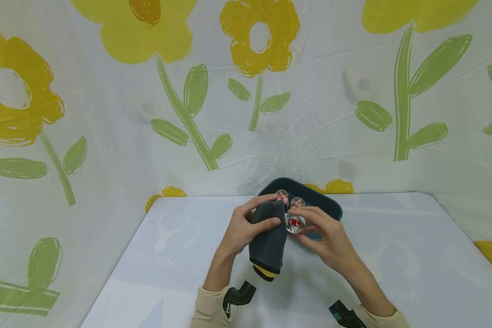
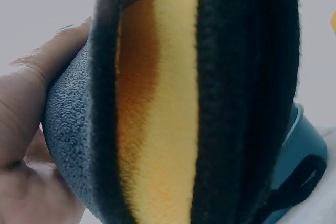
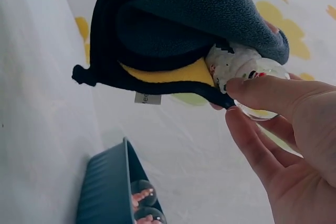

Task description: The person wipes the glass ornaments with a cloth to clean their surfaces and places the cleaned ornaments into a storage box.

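Note:
My left hand (image 1: pixel 243 224) grips a folded dark grey cloth (image 1: pixel 268 241) with a yellow inner side and black edging. In the left wrist view the cloth (image 2: pixel 163 129) gapes, showing its yellow lining. Thumb and fingers of my right hand (image 1: pixel 330 234) hold a small snow globe (image 1: pixel 295 224), a clear ball with a white and red figure inside. Seen from the right wrist, the globe's whitish base (image 3: pixel 220 64) is against the cloth (image 3: pixel 210 14), partly covered by its folds. Part of the globe is hidden behind my right thumb.
Just beyond my hands stands a dark teal bin (image 1: pixel 332 207). Two clear balls with pink figures, one of them this ball (image 3: pixel 143 193), are in it. A white table (image 1: pixel 180 255) lies beneath, with a flower-printed curtain (image 1: pixel 311 136) behind its far edge.

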Demonstrator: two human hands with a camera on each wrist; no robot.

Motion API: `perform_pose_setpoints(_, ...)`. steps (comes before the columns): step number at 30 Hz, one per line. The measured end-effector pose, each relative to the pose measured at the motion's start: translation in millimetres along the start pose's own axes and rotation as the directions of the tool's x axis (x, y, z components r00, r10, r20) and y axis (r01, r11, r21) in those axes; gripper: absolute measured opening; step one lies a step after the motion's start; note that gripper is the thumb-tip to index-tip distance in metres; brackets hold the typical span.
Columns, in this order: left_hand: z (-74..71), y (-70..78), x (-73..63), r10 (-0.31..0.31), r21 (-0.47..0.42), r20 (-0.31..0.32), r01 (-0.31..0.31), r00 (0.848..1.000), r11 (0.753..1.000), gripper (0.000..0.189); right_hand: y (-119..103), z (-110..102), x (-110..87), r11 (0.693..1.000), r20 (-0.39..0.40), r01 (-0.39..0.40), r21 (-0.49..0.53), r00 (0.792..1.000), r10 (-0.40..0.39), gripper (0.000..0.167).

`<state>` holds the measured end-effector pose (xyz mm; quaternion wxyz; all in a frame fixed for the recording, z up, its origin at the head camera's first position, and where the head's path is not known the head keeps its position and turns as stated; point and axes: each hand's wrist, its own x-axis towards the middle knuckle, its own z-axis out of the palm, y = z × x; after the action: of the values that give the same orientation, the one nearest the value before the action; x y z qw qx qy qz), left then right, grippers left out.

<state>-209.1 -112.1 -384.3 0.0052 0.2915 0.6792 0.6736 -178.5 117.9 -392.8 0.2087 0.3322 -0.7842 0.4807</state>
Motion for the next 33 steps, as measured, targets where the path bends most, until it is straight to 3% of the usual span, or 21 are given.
perform_pose_setpoints(11,-1.6,-0.3,-0.6,0.001,0.002,0.004,-0.001,1.000,1.000,0.055,2.1,-2.2,-1.3,0.995,0.015,-0.050,-0.082,0.999,0.051,0.062)
perform_pose_setpoints(16,-1.1,0.8,-0.4,0.028,-0.003,0.015,-0.028,0.999,1.000,0.058,0.1,0.5,-3.6,0.976,-0.002,-0.181,-0.120,0.983,0.182,0.044)
perform_pose_setpoints(20,-0.1,0.8,-0.2,0.053,-0.008,0.025,-0.053,0.998,0.999,0.058,-1.5,1.6,-4.6,0.959,0.013,-0.267,-0.092,0.963,0.269,0.031)
perform_pose_setpoints(26,1.5,-0.1,0.0,0.066,-0.040,0.050,-0.064,0.997,0.997,0.058,-1.1,1.3,-4.5,0.955,0.001,-0.286,-0.073,0.958,0.287,0.017)
perform_pose_setpoints(33,1.6,0.2,0.6,0.089,-0.031,0.047,-0.088,0.995,0.996,0.059,0.6,1.8,-4.1,0.950,0.017,-0.305,-0.063,0.952,0.307,0.019)
